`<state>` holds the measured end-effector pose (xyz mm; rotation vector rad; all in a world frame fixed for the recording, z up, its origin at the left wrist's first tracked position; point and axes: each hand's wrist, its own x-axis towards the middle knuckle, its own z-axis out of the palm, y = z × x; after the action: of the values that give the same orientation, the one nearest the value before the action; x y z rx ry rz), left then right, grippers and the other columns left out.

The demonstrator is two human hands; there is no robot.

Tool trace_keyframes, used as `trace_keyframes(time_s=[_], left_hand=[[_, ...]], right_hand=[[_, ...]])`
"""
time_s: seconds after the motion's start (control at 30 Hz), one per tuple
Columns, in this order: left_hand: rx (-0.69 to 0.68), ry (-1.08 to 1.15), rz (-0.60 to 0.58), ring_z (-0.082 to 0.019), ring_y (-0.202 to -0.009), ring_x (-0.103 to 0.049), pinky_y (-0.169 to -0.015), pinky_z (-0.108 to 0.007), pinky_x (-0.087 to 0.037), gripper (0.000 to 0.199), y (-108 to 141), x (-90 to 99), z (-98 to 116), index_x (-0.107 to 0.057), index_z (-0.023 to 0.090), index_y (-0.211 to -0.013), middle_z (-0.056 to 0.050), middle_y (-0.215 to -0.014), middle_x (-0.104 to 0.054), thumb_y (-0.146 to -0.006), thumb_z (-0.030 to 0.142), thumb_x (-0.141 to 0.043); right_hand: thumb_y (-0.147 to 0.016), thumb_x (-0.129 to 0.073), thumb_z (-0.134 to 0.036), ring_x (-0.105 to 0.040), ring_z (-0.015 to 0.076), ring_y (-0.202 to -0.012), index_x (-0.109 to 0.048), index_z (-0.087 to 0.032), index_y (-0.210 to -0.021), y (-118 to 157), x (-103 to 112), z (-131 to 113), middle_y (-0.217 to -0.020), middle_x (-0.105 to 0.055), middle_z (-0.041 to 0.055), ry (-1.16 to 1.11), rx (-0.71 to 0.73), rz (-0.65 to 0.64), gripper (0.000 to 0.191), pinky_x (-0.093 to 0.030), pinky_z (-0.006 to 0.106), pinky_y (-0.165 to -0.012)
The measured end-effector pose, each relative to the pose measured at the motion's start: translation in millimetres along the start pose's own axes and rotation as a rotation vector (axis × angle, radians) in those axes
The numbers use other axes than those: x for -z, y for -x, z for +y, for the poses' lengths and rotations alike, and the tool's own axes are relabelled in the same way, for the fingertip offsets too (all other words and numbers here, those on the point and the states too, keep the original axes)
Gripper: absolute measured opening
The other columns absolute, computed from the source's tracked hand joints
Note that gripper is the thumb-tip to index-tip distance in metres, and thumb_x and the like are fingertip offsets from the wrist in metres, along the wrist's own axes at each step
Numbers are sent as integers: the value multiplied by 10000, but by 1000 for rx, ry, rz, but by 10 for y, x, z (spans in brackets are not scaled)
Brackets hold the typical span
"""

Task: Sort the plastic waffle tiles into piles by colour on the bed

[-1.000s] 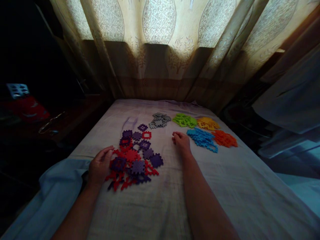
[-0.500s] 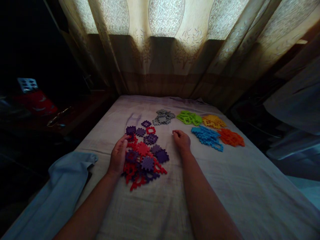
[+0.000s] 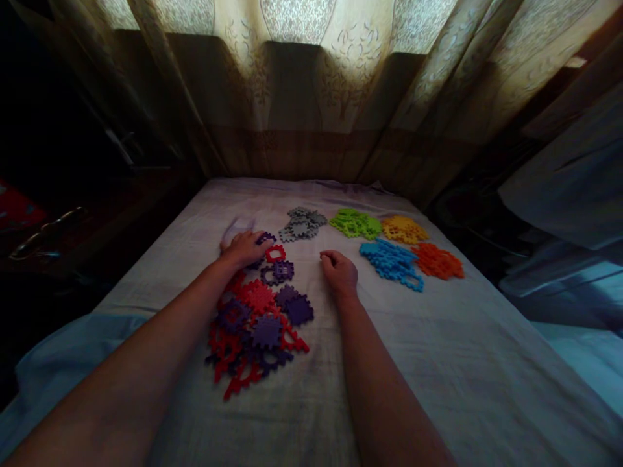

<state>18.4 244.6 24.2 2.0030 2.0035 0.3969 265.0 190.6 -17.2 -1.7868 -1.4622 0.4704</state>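
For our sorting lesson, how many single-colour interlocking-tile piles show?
5: grey pile at the back, green pile right of it, yellow pile farther right; blue pile and orange pile nearer.

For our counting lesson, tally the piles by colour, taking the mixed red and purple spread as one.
Grey pile: 1
Green pile: 1
Yellow pile: 1
Blue pile: 1
Orange pile: 1
Red and purple spread: 1
Total: 6
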Motion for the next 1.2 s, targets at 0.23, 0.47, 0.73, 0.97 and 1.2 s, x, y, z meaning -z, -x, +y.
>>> trace_keyframes(time_s=[0.23,0.47,0.73,0.97,1.2], left_hand=[[-219,-73,-124,-374,-1376,-414,-1101,-635,-254,582,286,-115,-36,-647,364,-1250,-84,-1487,-498,-813,700,-460],[-255,-70,-89,-346,-1386,-417,-1134,-585,-257,599,978,61,-118,-588,316,-1338,-109,-1479,-502,-845,637,-474],[-406,-137,74,-404,-1473,-220,-1150,-682,-25,912,2223,-98,-168,-411,324,-1477,-139,-1603,-286,-677,646,-709],[-300,-117,232,-386,-1432,-320,-1151,-696,-57,603,2344,-264,-27,-562,262,-1362,-156,-1531,-416,-828,540,-606],[-375,-96,331,-339,-1378,-421,-1174,-648,-103,406,2386,-206,-13,-660,243,-1219,-131,-1433,-544,-890,450,-543]], right_hand=[[-834,-520,-330,-657,187,-833,-752,-282,-947,-3,-7,18,-917,-758,10,0,26,17,263,-497,283,-776],[-840,-510,-299,-666,182,-854,-749,-253,-975,44,40,-19,-948,-758,18,0,46,-35,278,-502,290,-815],[-810,-576,-227,-660,181,-964,-747,-232,-973,460,228,-33,-1026,-744,36,-45,215,-242,236,-495,325,-927],[-782,-654,-259,-583,227,-1191,-713,-228,-1137,1127,421,-32,-1264,-655,84,3,347,-269,361,-420,381,-1069],[-807,-667,-300,-569,255,-1207,-736,-224,-1097,1407,424,-107,-1296,-632,105,158,404,-197,308,-409,391,-1075]])
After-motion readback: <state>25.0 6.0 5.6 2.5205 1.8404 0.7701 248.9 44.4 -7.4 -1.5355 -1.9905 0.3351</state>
